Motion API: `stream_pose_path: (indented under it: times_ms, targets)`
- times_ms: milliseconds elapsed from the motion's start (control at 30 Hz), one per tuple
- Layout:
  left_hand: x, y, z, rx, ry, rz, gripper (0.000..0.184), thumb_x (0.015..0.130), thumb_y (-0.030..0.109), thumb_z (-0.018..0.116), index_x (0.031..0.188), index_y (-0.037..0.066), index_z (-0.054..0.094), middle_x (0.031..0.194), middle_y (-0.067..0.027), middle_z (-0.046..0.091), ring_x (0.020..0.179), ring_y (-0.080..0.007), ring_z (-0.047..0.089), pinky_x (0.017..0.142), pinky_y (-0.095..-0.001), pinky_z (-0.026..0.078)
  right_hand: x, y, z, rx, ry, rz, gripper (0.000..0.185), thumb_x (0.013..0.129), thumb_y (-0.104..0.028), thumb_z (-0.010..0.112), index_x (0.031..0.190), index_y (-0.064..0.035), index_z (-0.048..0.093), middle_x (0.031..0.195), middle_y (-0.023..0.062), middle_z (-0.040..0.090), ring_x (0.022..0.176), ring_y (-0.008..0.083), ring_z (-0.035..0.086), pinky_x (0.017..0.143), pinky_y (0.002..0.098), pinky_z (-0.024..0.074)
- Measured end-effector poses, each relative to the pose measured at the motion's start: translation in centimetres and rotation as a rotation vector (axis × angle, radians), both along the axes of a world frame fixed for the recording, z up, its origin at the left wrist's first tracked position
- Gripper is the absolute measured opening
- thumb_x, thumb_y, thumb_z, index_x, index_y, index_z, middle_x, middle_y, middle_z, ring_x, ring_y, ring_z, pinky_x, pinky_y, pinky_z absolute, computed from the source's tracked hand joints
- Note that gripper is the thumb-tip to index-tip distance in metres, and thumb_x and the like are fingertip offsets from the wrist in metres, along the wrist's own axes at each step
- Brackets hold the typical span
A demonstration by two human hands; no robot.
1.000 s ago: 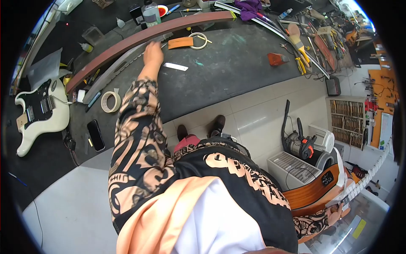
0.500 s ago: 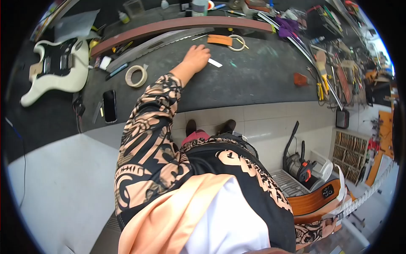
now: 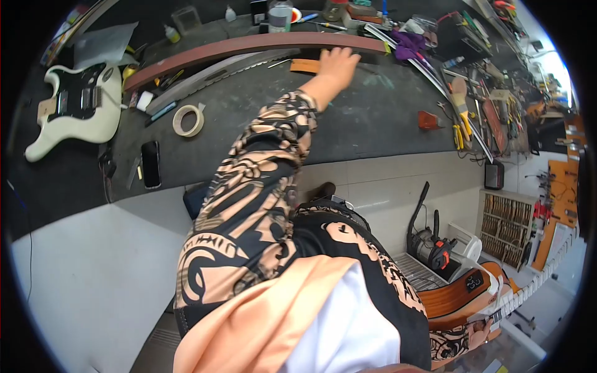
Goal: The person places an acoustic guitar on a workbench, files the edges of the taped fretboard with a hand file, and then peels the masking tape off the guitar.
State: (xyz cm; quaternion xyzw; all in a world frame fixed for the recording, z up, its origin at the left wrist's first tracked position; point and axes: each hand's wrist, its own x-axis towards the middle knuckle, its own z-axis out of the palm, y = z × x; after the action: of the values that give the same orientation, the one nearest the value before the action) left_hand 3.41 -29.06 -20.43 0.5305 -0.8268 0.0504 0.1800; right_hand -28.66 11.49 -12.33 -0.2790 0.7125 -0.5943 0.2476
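Observation:
My left hand point(image 3: 339, 64) reaches over the dark workbench point(image 3: 249, 137), palm down with its fingers bent. It is beside an orange-brown block point(image 3: 305, 65), near the long reddish-brown wooden bar point(image 3: 249, 45). Whatever lies beneath the fingers is hidden; the pale ring seen there earlier is covered. My right hand point(image 3: 479, 336), at the lower right, is closed around the neck of an acoustic guitar point(image 3: 451, 298). The guitar's orange-brown body rests against my side.
A white electric guitar body point(image 3: 99, 127), a tape roll point(image 3: 188, 120) and a phone point(image 3: 150, 165) lie on the bench's left. Yellow-handled pliers point(image 3: 458, 137) and many tools crowd the right. A vacuum-like machine point(image 3: 432, 248) stands on the floor near a wooden rack point(image 3: 507, 227).
My left hand has moved right and farther across the bench, over where the pale ring lay. The white strip by it is out of sight. My right hand still holds the guitar.

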Motion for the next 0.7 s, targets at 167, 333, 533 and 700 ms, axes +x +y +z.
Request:
stream_pose_path:
  times_ms: [167,333,533,700]
  targets:
    - [6.0,6.0,2.2,-0.021,0.091,-0.037,0.055,0.080,0.037,0.077,0.128,0.017,0.061,0.131,-0.0089,0.057,0.123,-0.0297,0.053,0.099,-0.0459,0.046,2.0,-1.7,-0.2,-0.023,-0.036,0.038,0.047,0.079,-0.011,0.065,0.123,-0.0025,0.050,0.119,0.0182,0.057,0.109,0.0328,0.057,0.091,0.0381,0.0484]
    - [23.1,11.8,2.4,0.102,-0.232,0.571,0.074,0.076,0.055,0.077,0.138,0.023,0.053,0.140,-0.0131,0.050,0.131,-0.0324,0.046,0.100,-0.0535,0.044,5.5,-3.1,0.2,-0.044,-0.054,0.048,0.043,0.081,-0.011,0.064,0.121,-0.0027,0.050,0.118,0.0173,0.058,0.108,0.0317,0.058,0.090,0.0378,0.0491]
    - [33.7,15.7,1.2,0.480,-0.293,0.658,0.067,0.080,0.047,0.077,0.139,0.026,0.053,0.143,-0.0075,0.048,0.136,-0.0346,0.040,0.104,-0.0578,0.039,10.7,-3.8,0.4,-0.073,-0.093,0.043,0.038,0.082,-0.011,0.063,0.118,-0.0030,0.051,0.116,0.0161,0.058,0.106,0.0305,0.058,0.088,0.0374,0.0499]
    - [39.6,17.5,1.2,0.396,-0.237,0.660,0.058,0.082,0.032,0.078,0.136,0.024,0.057,0.144,-0.0044,0.049,0.141,-0.0325,0.038,0.106,-0.0582,0.038,14.1,-4.6,0.8,-0.112,-0.118,0.025,0.035,0.084,-0.010,0.062,0.116,-0.0032,0.052,0.114,0.0151,0.059,0.105,0.0294,0.059,0.087,0.0371,0.0506]
